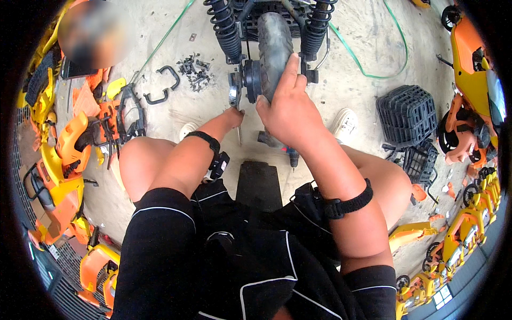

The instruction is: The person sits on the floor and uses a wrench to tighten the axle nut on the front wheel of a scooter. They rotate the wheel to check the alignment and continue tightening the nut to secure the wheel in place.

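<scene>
A wheel with a worn grey tyre point(273, 50) stands in front of me between two black coil-spring shock absorbers point(224, 32). My right hand point(288, 104) is closed over the near part of the tyre, thumb on its left side and index finger stretched along its right. Low beside the wheel's left side, my left hand point(233, 118) is closed round a slim metal tool. The tool's thin shaft point(239, 135) sticks out below the hand; its other end is hard to make out. A power drill point(293, 158) is partly hidden below my right wrist.
Loose bolts point(195, 72) and black curved handles point(162, 85) lie on the floor at left. Orange and yellow body panels point(69, 138) pile up farther left. Stacked black plastic baskets point(408, 114) stand at right, near yellow vehicles point(472, 224). A green cord point(368, 74) crosses the floor. Another person appears far left.
</scene>
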Motion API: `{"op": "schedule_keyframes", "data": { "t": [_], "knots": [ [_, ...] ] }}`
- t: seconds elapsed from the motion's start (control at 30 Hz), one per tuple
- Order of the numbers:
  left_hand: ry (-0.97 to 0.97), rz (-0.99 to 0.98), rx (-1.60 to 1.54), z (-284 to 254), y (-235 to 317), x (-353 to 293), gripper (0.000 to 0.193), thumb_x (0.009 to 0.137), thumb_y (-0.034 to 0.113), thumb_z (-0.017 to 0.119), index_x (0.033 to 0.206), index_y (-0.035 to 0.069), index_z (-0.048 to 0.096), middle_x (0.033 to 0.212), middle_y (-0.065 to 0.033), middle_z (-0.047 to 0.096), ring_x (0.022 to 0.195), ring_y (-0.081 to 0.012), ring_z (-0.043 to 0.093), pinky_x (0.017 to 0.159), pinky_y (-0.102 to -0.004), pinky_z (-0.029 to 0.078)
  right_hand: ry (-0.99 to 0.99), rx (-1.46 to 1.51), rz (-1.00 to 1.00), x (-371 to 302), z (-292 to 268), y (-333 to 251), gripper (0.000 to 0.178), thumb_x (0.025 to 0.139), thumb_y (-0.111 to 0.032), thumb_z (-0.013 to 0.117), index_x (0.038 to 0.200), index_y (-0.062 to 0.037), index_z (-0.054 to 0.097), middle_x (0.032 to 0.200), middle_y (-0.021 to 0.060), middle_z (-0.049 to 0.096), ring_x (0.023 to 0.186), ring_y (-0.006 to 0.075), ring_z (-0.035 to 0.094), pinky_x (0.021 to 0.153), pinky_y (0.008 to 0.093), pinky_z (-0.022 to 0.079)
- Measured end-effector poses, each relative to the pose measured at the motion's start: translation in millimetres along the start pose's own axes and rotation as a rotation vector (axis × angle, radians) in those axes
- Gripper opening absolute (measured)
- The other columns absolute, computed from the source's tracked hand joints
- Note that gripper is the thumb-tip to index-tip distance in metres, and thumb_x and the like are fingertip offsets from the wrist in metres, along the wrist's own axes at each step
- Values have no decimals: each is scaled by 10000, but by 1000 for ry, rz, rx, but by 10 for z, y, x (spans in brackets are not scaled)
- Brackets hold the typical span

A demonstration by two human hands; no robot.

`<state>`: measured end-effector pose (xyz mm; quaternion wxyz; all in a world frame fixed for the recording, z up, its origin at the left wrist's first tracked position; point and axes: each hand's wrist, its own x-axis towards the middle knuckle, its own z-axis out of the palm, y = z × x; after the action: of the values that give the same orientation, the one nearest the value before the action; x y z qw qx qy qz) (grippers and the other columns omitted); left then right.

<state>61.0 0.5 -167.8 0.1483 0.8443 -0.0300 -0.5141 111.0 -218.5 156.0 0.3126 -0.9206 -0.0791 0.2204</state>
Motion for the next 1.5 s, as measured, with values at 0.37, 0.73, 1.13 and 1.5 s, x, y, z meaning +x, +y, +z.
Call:
{"op": "schedule_keyframes", "data": {
  "t": [0.37,0.73,1.13,1.5],
  "knots": [
    [531,-15,-433,350,-132,2,470,899,342,566,1121,-64,644,1053,-309,679,1025,-421,665,859,-448,544,32,36,-18,-13,47,-42,1024,868,-286,655,1504,137,-27,1286,401,408,1009,505,611,874,483,530],
    [824,-237,-917,708,70,143,461,926,298,551,1332,81,555,1154,-261,658,1089,-417,635,944,-468,500,34,38,-52,-29,11,-232,1065,869,-308,672,1520,95,-67,1295,395,411,1077,526,580,931,500,509],
    [976,-312,-1064,1028,594,-23,263,924,229,627,1080,19,661,1011,-252,690,1000,-433,653,855,-474,508,191,-64,-67,8,5,82,1075,853,-333,686,1520,104,-34,1242,364,456,1005,492,611,874,489,529],
    [1013,-314,-1112,1542,-554,343,198,942,203,640,954,6,661,714,-95,647,594,-219,614,545,-390,480,100,-38,-32,20,40,-249,1105,845,-369,707,1528,89,-32,1283,340,449,1057,473,606,919,474,518]
  ]
}}
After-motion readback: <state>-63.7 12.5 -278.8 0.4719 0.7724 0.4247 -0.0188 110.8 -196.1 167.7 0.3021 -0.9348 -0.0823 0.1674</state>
